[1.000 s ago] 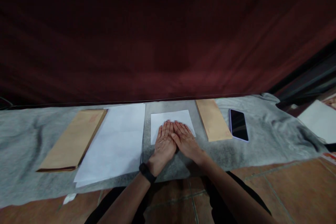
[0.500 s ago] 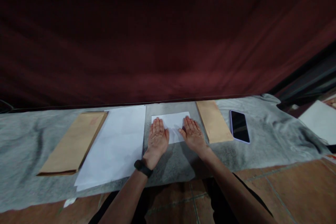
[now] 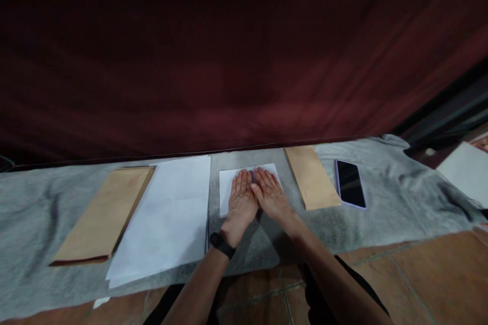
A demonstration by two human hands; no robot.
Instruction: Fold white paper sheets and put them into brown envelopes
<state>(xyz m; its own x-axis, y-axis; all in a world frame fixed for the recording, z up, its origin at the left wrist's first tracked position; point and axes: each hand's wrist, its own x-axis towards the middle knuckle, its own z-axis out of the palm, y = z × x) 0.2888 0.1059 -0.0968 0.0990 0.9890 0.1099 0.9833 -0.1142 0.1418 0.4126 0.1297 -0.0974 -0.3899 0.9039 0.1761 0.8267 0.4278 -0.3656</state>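
Here we are, both hands down in the middle: the left hand (image 3: 243,199) lies open, palm down, on a small white paper (image 3: 225,185), and the right hand (image 3: 270,197) is laid out just as flat beside it, its thumb reaching across to the left one. Fingers straight on both, nothing gripped, and the paper sits flat on the grey cloth (image 3: 396,193), its far edge and left side peeking out. A dark wristband (image 3: 222,246) circles the left wrist. Over to the left, large white sheets (image 3: 171,213) lie stacked slightly askew, right up against a pile of brown envelopes (image 3: 102,216). On the right, a single-looking brown envelope (image 3: 313,177) lies at a slant, and just beside its near corner there's the phone (image 3: 351,184), dark screen up, purple edge showing. Behind it all, a deep red curtain (image 3: 244,81).
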